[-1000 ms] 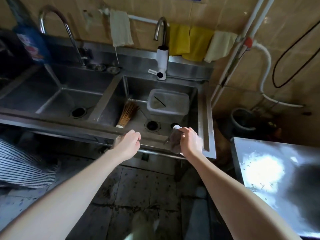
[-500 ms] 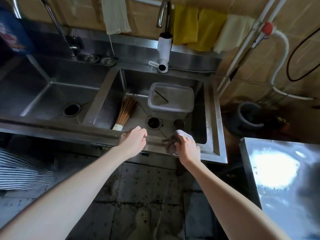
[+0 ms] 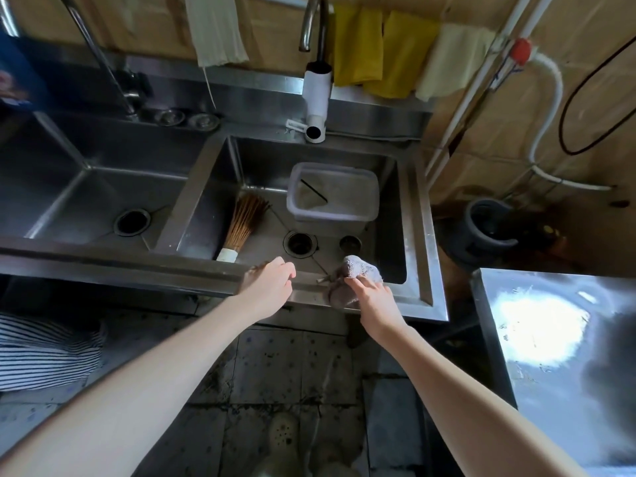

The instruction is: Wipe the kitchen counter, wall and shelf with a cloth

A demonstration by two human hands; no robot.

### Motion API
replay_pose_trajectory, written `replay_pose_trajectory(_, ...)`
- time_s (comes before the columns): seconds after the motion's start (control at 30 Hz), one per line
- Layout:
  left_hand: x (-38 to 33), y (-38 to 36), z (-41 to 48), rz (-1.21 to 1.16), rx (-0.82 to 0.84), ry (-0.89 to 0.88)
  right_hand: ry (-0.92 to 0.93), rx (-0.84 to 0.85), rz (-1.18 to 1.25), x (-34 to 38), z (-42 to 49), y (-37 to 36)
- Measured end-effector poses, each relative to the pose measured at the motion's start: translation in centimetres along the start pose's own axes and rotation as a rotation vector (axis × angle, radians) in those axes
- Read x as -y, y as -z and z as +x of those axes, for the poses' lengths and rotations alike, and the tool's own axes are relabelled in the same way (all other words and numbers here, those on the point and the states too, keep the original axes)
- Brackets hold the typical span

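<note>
On sink front rim (image 3: 137,266), right grip (image 3: 373,297) presses cloth (image 3: 358,270), fingers straight, apart; left grip (image 3: 272,280) alongside, cannot tell.

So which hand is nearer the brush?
Left. The left hand is at the sink rim just right of the brush; the right hand is farther right, on the cloth.

Left hand (image 3: 270,282) loosely curled, right hand (image 3: 373,297) flat
</note>
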State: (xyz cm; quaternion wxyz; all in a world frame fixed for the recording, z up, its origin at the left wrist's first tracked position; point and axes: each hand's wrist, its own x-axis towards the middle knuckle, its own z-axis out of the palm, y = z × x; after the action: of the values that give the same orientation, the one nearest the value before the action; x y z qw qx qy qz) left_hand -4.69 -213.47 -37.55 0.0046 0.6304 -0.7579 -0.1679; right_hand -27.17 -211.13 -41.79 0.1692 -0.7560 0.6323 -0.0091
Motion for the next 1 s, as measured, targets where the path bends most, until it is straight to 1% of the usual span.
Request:
replay_pose_trajectory(0.23,0.0,0.1,-0.6,0.006,0.005,-0.001,0.005,-0.011,0.024,-0.2,0.0,0.1)
replay_pose_trajectory(0.5,-1.5,0.0,-1.1,-0.011,0.041,0.017,0.002,-0.022,-0.128,-2.9,-2.5,1.1)
replay_pose_trajectory(0.8,-3.8,1.4,-2.7,-0.017,0.044,0.044,0.008,0.015,-0.132,-3.0,-3.3,1.2)
replay_pose_trajectory(1.0,-4.9,3.0,-4.3,0.000,-0.001,0.054,-0.005,-0.028,-0.119,-3.1,-4.2,2.2)
